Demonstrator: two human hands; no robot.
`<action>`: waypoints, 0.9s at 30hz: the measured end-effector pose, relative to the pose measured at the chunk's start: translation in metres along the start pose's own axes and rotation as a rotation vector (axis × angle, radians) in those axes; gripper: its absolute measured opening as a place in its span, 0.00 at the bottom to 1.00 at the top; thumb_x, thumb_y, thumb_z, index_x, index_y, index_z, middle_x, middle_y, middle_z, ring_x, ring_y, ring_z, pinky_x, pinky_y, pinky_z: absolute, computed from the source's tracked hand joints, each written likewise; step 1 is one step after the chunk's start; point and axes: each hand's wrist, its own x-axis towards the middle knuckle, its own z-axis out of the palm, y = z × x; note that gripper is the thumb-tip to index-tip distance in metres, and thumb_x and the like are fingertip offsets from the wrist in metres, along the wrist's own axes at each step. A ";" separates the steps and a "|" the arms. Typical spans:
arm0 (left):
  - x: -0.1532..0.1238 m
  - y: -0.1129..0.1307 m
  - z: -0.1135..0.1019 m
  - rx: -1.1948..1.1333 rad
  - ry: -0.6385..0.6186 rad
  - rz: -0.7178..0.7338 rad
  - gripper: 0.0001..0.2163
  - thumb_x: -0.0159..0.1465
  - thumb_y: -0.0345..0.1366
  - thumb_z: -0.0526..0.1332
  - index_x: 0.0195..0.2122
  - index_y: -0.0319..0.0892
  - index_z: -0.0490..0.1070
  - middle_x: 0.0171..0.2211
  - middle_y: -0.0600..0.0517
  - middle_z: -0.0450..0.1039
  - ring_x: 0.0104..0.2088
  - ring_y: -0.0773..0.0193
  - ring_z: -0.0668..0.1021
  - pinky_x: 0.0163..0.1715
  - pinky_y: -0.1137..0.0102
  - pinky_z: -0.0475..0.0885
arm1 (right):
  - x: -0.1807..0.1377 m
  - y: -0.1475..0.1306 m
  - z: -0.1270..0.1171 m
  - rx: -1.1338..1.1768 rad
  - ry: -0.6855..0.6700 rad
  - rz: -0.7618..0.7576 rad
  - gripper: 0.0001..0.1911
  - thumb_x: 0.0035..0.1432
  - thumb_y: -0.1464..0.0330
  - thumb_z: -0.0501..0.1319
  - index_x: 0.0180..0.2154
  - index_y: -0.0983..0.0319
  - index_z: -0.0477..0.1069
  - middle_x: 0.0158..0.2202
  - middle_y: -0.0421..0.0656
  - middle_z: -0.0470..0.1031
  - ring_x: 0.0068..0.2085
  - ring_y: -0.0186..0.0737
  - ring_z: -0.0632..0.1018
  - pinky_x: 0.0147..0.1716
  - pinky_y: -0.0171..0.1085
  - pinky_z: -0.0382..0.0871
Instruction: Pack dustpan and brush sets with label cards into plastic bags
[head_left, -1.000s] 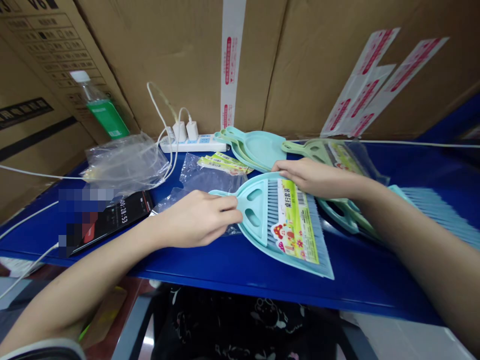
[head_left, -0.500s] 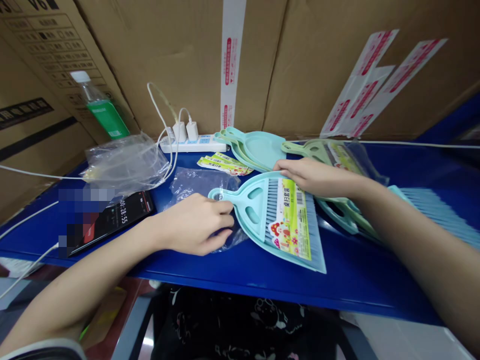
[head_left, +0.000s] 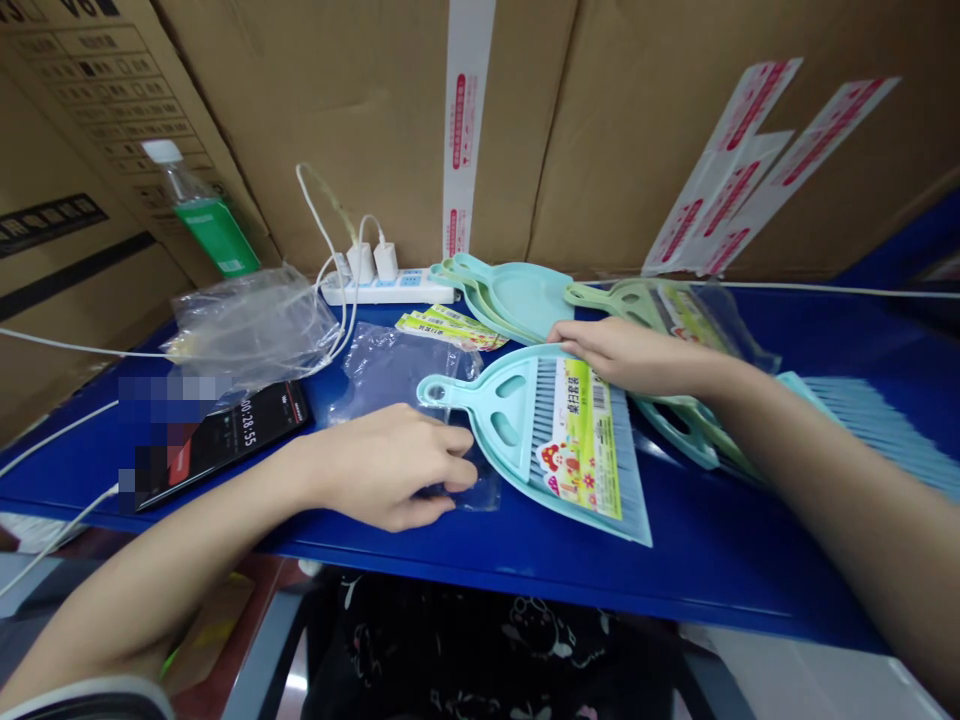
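A light-blue dustpan [head_left: 480,425] lies on the blue table with a matching hand brush [head_left: 634,460] nested in it. A printed label card [head_left: 581,440] rests over the bristles. My right hand [head_left: 607,350] grips the dustpan's far edge, fingertips at the rim. To the left, a clear plastic bag [head_left: 397,365] lies flat on the table, running under my left hand [head_left: 397,465]. That hand's fingers are bent, with the thumb apart from them. It is beside the dustpan's handle, not touching it.
Behind are stacked dustpans [head_left: 529,295], label cards [head_left: 446,325] and a bagged green set [head_left: 675,310]. More brushes [head_left: 877,420] lie at right. A phone [head_left: 240,435], crumpled plastic bags [head_left: 247,325], a bottle [head_left: 214,230] and a power strip [head_left: 397,290] with white cables are at left.
My left hand has moved off the dustpan's handle, slightly left and toward me. The plastic bag beneath it lies more spread out. My right hand and the dustpan have stayed put.
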 end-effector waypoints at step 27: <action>0.006 -0.004 0.009 0.304 0.246 0.128 0.08 0.67 0.32 0.56 0.33 0.40 0.73 0.31 0.53 0.72 0.26 0.67 0.71 0.23 0.70 0.64 | -0.001 0.003 0.000 0.000 -0.008 -0.082 0.12 0.61 0.63 0.42 0.32 0.57 0.61 0.30 0.45 0.72 0.32 0.44 0.73 0.33 0.41 0.63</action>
